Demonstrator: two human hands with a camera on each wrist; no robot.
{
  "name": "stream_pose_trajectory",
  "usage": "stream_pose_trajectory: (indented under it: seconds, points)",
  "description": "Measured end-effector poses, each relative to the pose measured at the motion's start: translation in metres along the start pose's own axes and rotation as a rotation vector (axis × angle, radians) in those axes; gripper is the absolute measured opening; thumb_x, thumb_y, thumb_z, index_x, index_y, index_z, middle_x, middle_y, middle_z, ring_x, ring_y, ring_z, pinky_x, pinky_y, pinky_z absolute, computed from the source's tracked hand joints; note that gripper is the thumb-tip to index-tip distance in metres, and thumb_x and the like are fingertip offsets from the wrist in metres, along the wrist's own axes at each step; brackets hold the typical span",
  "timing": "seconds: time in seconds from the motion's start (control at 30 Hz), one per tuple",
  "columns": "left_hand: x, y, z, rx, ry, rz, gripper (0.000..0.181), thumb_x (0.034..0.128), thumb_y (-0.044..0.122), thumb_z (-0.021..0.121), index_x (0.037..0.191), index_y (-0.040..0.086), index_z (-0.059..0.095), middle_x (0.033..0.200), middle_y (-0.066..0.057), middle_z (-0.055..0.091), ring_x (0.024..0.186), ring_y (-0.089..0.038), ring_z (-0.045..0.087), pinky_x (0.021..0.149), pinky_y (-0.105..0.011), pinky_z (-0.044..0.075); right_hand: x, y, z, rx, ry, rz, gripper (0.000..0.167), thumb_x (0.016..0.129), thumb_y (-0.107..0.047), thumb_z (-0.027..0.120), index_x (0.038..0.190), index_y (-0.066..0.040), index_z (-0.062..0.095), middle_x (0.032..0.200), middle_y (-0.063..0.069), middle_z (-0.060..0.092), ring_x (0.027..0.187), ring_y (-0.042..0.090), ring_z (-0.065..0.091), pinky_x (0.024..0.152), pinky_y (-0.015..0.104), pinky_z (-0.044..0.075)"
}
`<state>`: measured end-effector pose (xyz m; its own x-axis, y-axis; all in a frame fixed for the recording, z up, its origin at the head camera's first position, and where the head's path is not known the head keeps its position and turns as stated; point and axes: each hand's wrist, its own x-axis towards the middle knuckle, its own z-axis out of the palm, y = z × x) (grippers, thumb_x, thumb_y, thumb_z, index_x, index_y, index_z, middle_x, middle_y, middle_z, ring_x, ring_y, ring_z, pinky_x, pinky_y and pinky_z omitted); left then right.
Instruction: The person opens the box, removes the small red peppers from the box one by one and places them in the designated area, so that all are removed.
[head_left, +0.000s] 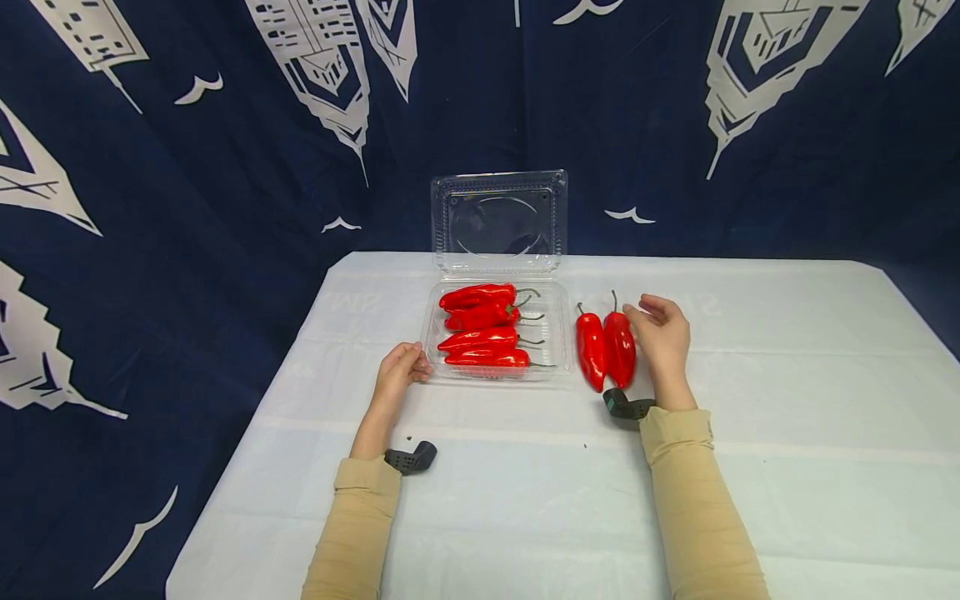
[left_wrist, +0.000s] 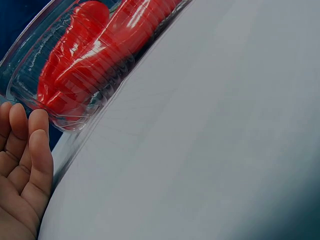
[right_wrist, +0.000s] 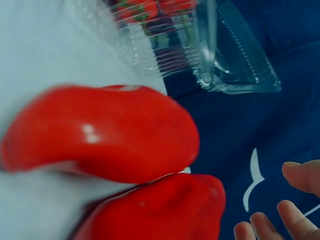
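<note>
A clear plastic clamshell box point(head_left: 557, 310) stands with its lid raised at the far edge of the table. Several glossy red peppers point(head_left: 480, 339) with green stems lie in it side by side, stems to the right. My left hand point(head_left: 397, 371) touches the box's near left corner; its fingertips point(left_wrist: 39, 120) meet the clear wall in the left wrist view. To the right of the box lie two more peppers, a left one point(head_left: 591, 354) and a right one point(head_left: 619, 354), stems pointing away. My right hand point(head_left: 666, 337) is beside the right pepper, thumb and fingers apart and holding nothing.
A white cloth point(head_left: 510, 500) covers the table. The upright lid point(head_left: 498, 225) stands in front of a dark blue curtain point(head_left: 600, 125) with white building and bird prints. Each wrist wears a black camera, one on the left point(head_left: 411, 458) and one on the right point(head_left: 626, 406).
</note>
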<state>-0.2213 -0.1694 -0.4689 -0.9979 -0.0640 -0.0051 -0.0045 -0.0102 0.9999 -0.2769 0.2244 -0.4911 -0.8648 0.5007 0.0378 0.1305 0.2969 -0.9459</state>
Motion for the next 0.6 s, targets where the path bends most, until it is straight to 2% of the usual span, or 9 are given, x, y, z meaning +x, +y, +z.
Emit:
stream_pose_trajectory:
  seconds: [0.07, 0.13, 0.17, 0.27, 0.3, 0.37, 0.4, 0.5, 0.6]
  points:
    - [0.0, 0.0, 0.0, 0.003, 0.004, -0.005, 0.02, 0.0986, 0.015, 0.047, 0.085, 0.0, 0.05, 0.073, -0.003, 0.053, 0.068, -0.011, 0.058, 0.063, -0.021, 0.049, 0.002, -0.001, -0.002, 0.061, -0.014, 0.0, 0.055, 0.085, -0.049, 0.062, 0.128, -0.018, 0.053, 0.126, 0.002, 0.056, 0.112, 0.017, 0.054, 0.089, 0.03, 0.049]
    - [0.0, 0.001, 0.0, 0.003, 0.004, -0.011, 0.02, 0.0987, 0.015, 0.047, 0.086, 0.0, 0.05, 0.074, -0.003, 0.053, 0.068, -0.011, 0.058, 0.064, -0.021, 0.049, 0.005, 0.001, 0.0, 0.071, -0.005, -0.009, 0.052, 0.084, -0.049, 0.063, 0.127, -0.02, 0.055, 0.124, 0.0, 0.057, 0.11, 0.015, 0.055, 0.087, 0.027, 0.049]
    - [0.0, 0.001, 0.0, 0.001, 0.003, -0.013, 0.02, 0.0988, 0.015, 0.047, 0.087, -0.001, 0.05, 0.074, -0.003, 0.054, 0.068, -0.011, 0.058, 0.064, -0.021, 0.049, 0.002, -0.004, -0.003, 0.117, -0.017, -0.014, 0.05, 0.085, -0.044, 0.066, 0.126, -0.018, 0.056, 0.124, 0.001, 0.058, 0.11, 0.017, 0.055, 0.088, 0.028, 0.049]
    - [0.0, 0.002, 0.0, -0.006, 0.003, -0.023, 0.02, 0.099, 0.015, 0.047, 0.087, -0.001, 0.05, 0.074, -0.004, 0.054, 0.068, -0.011, 0.058, 0.064, -0.021, 0.049, 0.002, -0.005, -0.002, 0.142, -0.015, -0.045, 0.047, 0.084, -0.041, 0.067, 0.124, -0.019, 0.057, 0.123, 0.001, 0.059, 0.109, 0.016, 0.056, 0.088, 0.027, 0.049]
    - [0.0, 0.002, 0.0, -0.007, 0.001, -0.026, 0.02, 0.099, 0.015, 0.047, 0.087, -0.001, 0.05, 0.074, -0.004, 0.054, 0.068, -0.011, 0.058, 0.064, -0.021, 0.049, 0.007, 0.001, 0.001, 0.101, 0.008, -0.06, 0.05, 0.083, -0.046, 0.067, 0.126, -0.023, 0.056, 0.124, -0.002, 0.058, 0.109, 0.015, 0.055, 0.088, 0.026, 0.048]
    - [0.0, 0.002, 0.0, -0.011, -0.002, -0.033, 0.02, 0.0992, 0.014, 0.047, 0.087, -0.001, 0.051, 0.074, -0.004, 0.054, 0.069, -0.011, 0.058, 0.064, -0.021, 0.049, 0.006, -0.001, 0.002, 0.131, 0.007, -0.086, 0.05, 0.083, -0.046, 0.068, 0.125, -0.023, 0.056, 0.123, -0.002, 0.059, 0.109, 0.015, 0.056, 0.09, 0.029, 0.048]
    - [0.0, 0.002, 0.0, -0.015, -0.004, -0.036, 0.02, 0.0992, 0.014, 0.046, 0.087, -0.001, 0.051, 0.074, -0.004, 0.054, 0.069, -0.011, 0.058, 0.064, -0.022, 0.049, 0.009, 0.004, 0.005, 0.103, 0.021, -0.098, 0.051, 0.082, -0.051, 0.066, 0.125, -0.025, 0.056, 0.123, -0.003, 0.058, 0.108, 0.014, 0.055, 0.089, 0.029, 0.048]
    - [0.0, 0.004, 0.0, -0.01, -0.013, -0.042, 0.019, 0.0993, 0.011, 0.045, 0.087, -0.002, 0.05, 0.074, -0.004, 0.054, 0.069, -0.013, 0.058, 0.064, -0.023, 0.049, 0.007, 0.0, 0.008, 0.121, 0.015, -0.121, 0.052, 0.082, -0.053, 0.065, 0.125, -0.027, 0.055, 0.123, -0.004, 0.058, 0.108, 0.015, 0.056, 0.09, 0.032, 0.048]
    - [-0.007, 0.016, 0.002, 0.004, -0.017, -0.039, 0.019, 0.0991, 0.009, 0.044, 0.086, -0.003, 0.05, 0.074, -0.005, 0.054, 0.07, -0.014, 0.058, 0.065, -0.024, 0.05, 0.004, -0.003, 0.01, 0.113, 0.01, -0.144, 0.052, 0.082, -0.054, 0.065, 0.126, -0.028, 0.055, 0.124, -0.004, 0.057, 0.109, 0.015, 0.056, 0.09, 0.033, 0.049]
